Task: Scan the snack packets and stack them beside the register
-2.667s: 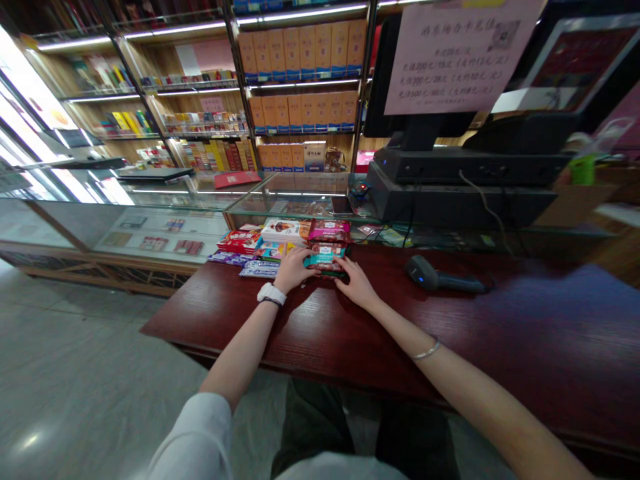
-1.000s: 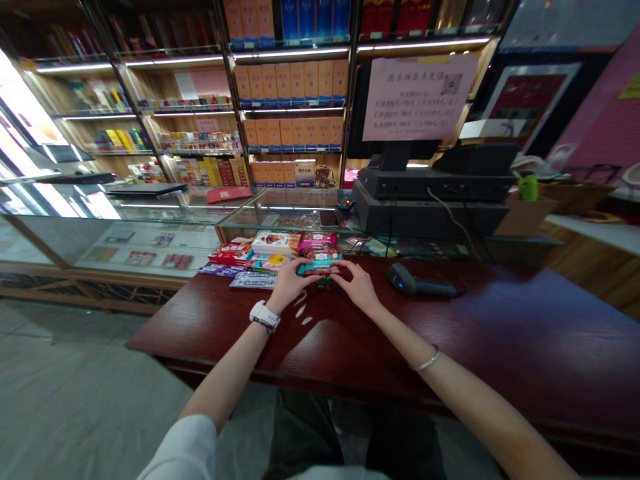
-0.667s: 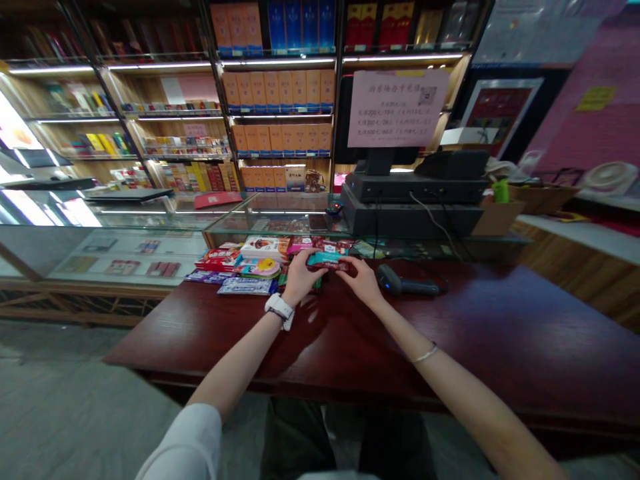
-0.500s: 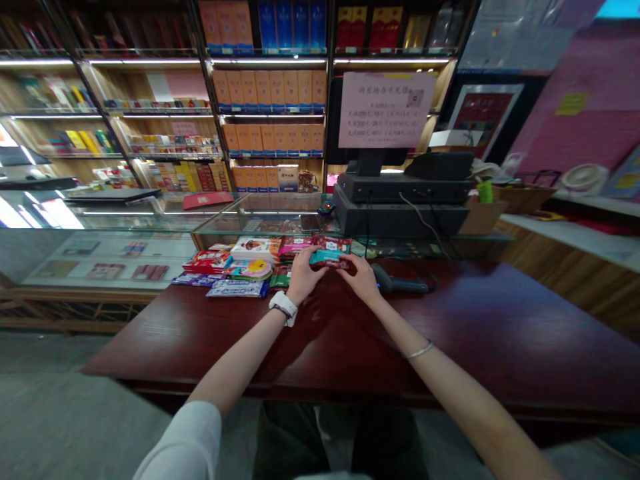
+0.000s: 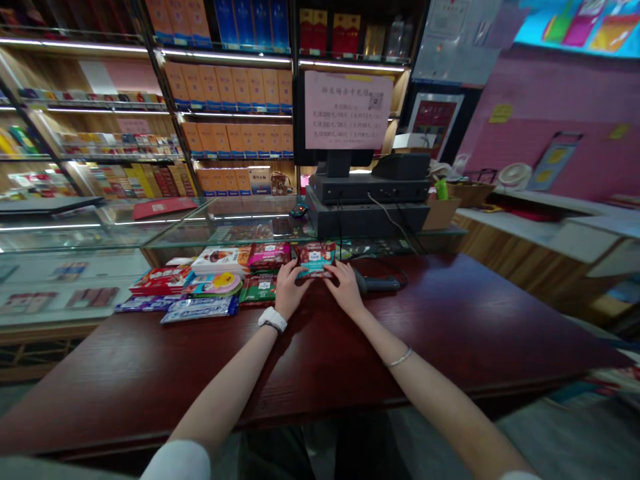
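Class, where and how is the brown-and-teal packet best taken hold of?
The packet is probably best pinched at its left and right near corners, from the near side: it looks flat, its near edge running left to right. The left hand and right hand hold it there.

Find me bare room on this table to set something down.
The table is bare right of the scanner, and between the bluish packet and the front edge. Crowded: snack packs left of the left hand, and the brown packet between it and the right hand.

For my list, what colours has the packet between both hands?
The packet is reddish brown with a teal band; best seen in the head view.
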Action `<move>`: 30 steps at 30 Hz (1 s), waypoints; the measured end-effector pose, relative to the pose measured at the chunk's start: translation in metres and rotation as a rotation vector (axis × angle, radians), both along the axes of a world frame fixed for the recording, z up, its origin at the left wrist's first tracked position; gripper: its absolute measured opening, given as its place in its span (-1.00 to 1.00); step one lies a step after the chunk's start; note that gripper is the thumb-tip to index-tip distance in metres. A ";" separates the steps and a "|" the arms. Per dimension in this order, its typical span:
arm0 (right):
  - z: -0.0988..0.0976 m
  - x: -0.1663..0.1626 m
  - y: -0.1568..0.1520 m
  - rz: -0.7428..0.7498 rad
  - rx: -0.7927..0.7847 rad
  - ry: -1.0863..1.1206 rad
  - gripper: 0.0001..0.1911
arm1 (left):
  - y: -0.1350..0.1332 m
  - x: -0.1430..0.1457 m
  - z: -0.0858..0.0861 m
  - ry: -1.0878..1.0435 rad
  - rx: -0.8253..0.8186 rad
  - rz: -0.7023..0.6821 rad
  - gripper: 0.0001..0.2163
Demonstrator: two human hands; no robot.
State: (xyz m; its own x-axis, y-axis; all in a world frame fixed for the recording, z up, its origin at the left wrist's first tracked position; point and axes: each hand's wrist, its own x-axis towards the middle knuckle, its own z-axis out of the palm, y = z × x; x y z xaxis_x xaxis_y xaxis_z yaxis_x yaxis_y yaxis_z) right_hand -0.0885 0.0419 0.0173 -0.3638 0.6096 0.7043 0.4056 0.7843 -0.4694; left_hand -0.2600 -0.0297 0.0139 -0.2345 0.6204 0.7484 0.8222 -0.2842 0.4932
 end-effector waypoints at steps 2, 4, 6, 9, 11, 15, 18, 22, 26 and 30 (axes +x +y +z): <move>0.000 -0.001 -0.004 0.001 0.007 0.005 -0.68 | -0.002 -0.001 -0.003 0.003 0.041 0.024 -0.82; 0.001 -0.002 -0.007 0.002 0.020 0.015 -0.68 | -0.002 0.000 -0.003 0.000 0.065 0.041 -0.81; 0.002 -0.003 -0.009 0.001 0.022 0.019 -0.69 | -0.003 0.001 -0.003 0.005 0.069 0.040 -0.78; 0.002 -0.002 -0.009 -0.007 0.001 0.012 -0.69 | -0.004 0.001 -0.002 0.023 0.036 0.040 -0.76; 0.001 -0.002 -0.009 -0.009 -0.003 0.013 -0.69 | -0.005 0.001 -0.001 0.028 0.003 0.054 -0.75; 0.000 -0.003 -0.009 -0.006 0.013 0.016 -0.67 | -0.008 0.003 0.001 0.029 -0.015 0.076 -0.75; 0.000 -0.003 -0.009 -0.018 0.028 0.016 -0.63 | -0.009 0.005 0.002 0.028 -0.021 0.076 -0.75; -0.002 -0.001 -0.008 -0.062 0.070 0.052 -0.62 | -0.009 0.005 0.000 0.011 -0.024 0.064 -0.74; -0.002 0.003 -0.007 -0.116 0.083 0.068 -0.64 | -0.009 0.005 -0.001 0.021 -0.049 0.025 -0.73; 0.003 0.007 -0.009 -0.141 0.111 0.060 -0.69 | -0.012 0.006 0.006 0.033 -0.044 0.030 -0.76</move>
